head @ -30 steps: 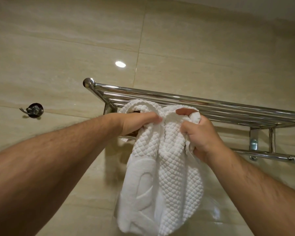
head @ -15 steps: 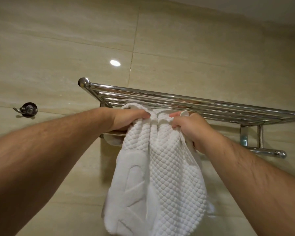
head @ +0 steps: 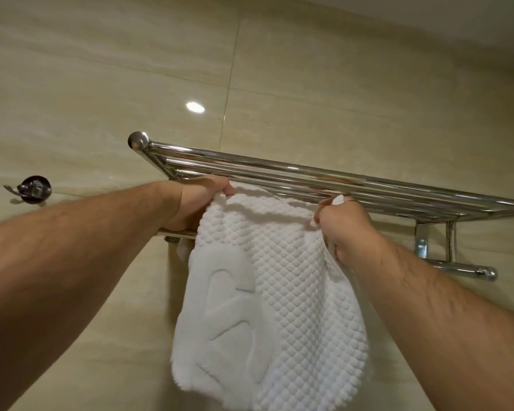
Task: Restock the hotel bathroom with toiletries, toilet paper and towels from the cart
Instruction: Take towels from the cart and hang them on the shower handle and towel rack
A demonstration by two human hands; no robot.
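A white towel (head: 279, 292) with a bumpy waffle weave and a raised pattern hangs down in front of the beige tiled wall. My left hand (head: 193, 203) grips its upper left corner just under the chrome towel rack (head: 309, 173). My right hand (head: 344, 229) grips the upper right edge, with a bit of cloth poking out above the fingers. The top edge sags between the two hands. The rack's lower bar (head: 463, 268) runs behind the towel and is mostly hidden by it.
A chrome wall hook (head: 31, 189) is fixed to the tiles at the left. The rack's shelf of several bars reaches to the right edge of view, with a bracket (head: 422, 244) under it. Glossy tiles fill the background.
My hands have moved apart, stretching the towel's bunched top edge wider. Both hands now sit a little higher, close under the rack's shelf.
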